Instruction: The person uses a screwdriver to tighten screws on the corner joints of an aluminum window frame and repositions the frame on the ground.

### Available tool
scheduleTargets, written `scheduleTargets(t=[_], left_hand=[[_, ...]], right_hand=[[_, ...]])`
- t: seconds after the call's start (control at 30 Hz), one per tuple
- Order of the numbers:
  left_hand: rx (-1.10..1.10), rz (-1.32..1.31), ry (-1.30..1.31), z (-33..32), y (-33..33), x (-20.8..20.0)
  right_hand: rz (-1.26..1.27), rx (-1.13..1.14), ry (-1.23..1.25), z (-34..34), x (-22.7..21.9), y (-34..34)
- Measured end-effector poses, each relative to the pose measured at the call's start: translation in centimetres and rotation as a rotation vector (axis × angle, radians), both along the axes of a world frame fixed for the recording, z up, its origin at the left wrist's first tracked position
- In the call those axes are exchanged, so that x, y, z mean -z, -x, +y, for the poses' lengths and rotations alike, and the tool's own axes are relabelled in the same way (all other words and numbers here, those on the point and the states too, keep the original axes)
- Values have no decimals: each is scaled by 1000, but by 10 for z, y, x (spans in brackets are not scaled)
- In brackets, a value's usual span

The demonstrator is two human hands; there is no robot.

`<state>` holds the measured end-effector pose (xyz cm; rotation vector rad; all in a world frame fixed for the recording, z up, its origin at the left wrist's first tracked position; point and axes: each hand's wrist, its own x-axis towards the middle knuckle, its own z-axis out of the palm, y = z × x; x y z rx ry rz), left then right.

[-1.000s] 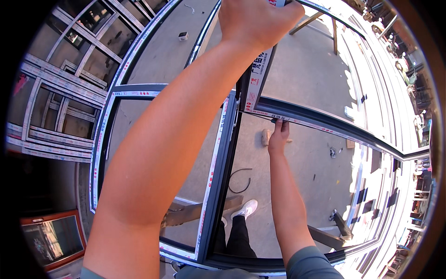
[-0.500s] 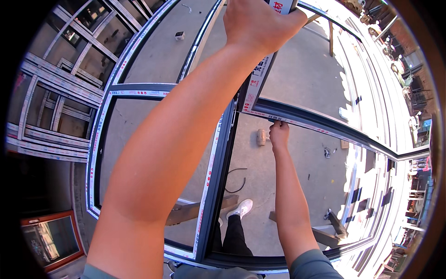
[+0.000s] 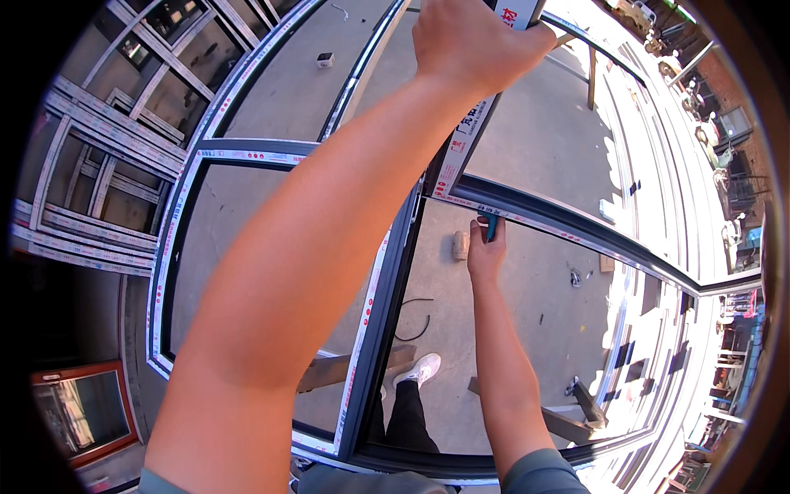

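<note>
The dark metal frame (image 3: 527,216) spans the centre, above the concrete floor (image 3: 461,395); a crossbar divides its right section. A printed, film-covered profile (image 3: 459,156) extends to the far side from the crossbar's left end. The left hand (image 3: 481,45) is closed about the far part of this profile, thumb at the right; most of its fingertips are hidden. The right hand (image 3: 487,257) pinches a teal tool (image 3: 492,226) between thumb and fingers, at the near side of the crossbar. The tool's upper end lies at the crossbar; contact cannot be determined.

On the floor, a wooden block (image 3: 460,245) lies left of the right hand. A black curved cord (image 3: 427,326) lies nearer, beyond a white shoe (image 3: 424,369). Film-covered frames (image 3: 123,133) are located at far left.
</note>
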<state>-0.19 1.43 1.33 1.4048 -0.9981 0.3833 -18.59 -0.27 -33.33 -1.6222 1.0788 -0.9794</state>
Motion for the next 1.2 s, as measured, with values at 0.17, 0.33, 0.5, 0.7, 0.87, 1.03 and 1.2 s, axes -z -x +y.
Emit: scheduleTargets(t=[0.17,0.33,0.5,0.7,0.87,1.03,1.2], left_hand=[[97,-14,61,-6,-4,2],[176,-36,111,-13,-1,1],[387,-50,121,-20,-10,13],[348,35,128,-22,-1,16],[323,6,93,-25,-2,17],[341,-39,123,-21,-1,11],[274,-32,160,-23,-4,18]], right_hand=[[85,-50,546,-35,42,23],[169,-175,921,-78,54,25],[160,-132,861,-69,53,8],[22,-110,729,-66,42,4],[45,-90,451,-60,35,-3],[97,-30,233,-51,27,-8],[78,-125,303,-55,36,-1]])
